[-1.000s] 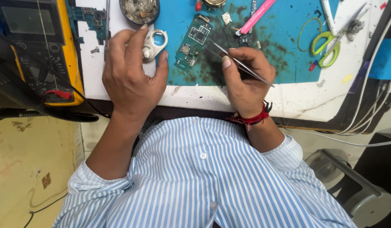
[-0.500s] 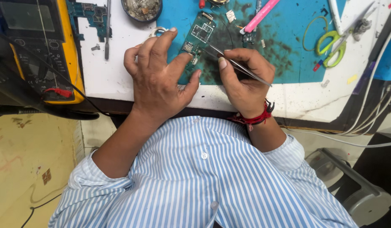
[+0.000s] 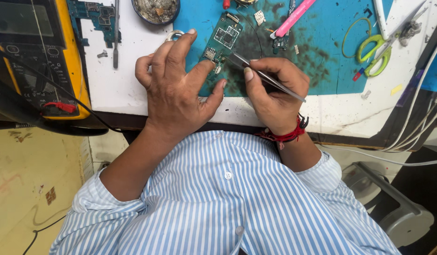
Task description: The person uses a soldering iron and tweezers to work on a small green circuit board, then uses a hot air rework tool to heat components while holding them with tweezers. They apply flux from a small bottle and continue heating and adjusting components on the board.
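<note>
Your left hand (image 3: 178,92) lay spread, fingertips pressing the small green printed circuit board (image 3: 222,40) flat on the stained blue rubber mat (image 3: 322,61), apparently to steady it; your right hand (image 3: 275,92) pinched slim metal tweezers (image 3: 263,75), tips angled at the board's lower edge; green-handled scissors (image 3: 376,49) lay well apart.

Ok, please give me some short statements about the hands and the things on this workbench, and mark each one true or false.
1. The right hand holds metal tweezers. True.
2. The left hand holds the scissors. False: the green-handled scissors lie apart on the blue mat; the left hand's fingers rest on the green circuit board.
3. A yellow multimeter lies at the bench's left. True.
4. The pink tool lies on the floor. False: it lies on the mat.
5. The right wrist wears a red thread band. True.
</note>
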